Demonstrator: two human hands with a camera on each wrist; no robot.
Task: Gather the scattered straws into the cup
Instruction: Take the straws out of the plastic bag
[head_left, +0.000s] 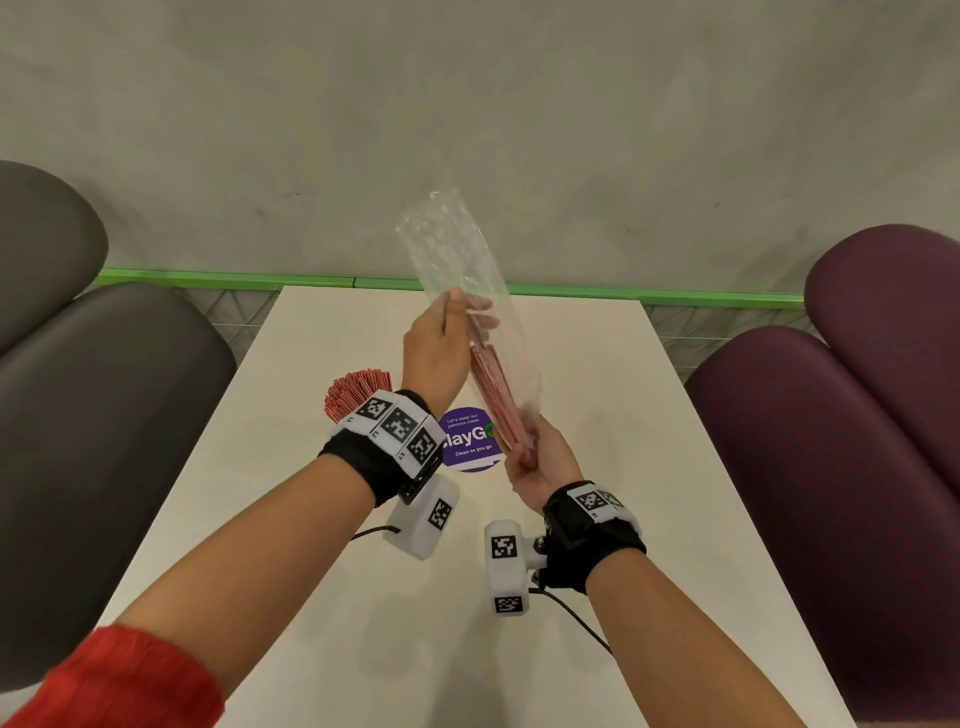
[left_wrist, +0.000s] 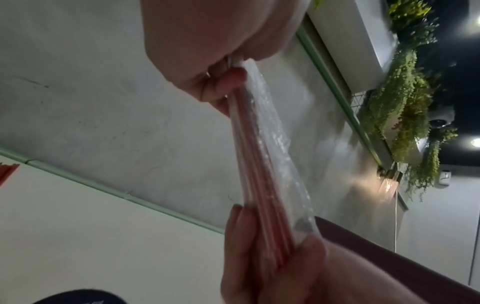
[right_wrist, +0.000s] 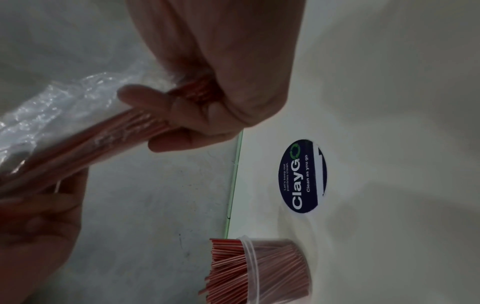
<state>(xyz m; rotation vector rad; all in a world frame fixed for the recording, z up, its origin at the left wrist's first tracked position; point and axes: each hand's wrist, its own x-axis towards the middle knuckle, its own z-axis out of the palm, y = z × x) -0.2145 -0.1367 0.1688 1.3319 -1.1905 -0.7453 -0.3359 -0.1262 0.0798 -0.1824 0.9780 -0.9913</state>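
The red straws (head_left: 493, 395), inside a clear plastic bag (head_left: 447, 249), are held above the table (head_left: 597, 374): the right hand (head_left: 540, 462) clamps their lower ends, the left hand (head_left: 441, 348) pinches the bag (probably to slide it off). The cup (right_wrist: 275, 269), already full of straws, stands left.

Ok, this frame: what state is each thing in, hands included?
Plastic bag: held up off the table, partly pulled off the straws.
Straw bundle: partly inside the bag.
Left hand: grips bag.
Right hand: grips the bundle's lower end.
Cup: upright, packed with straws.
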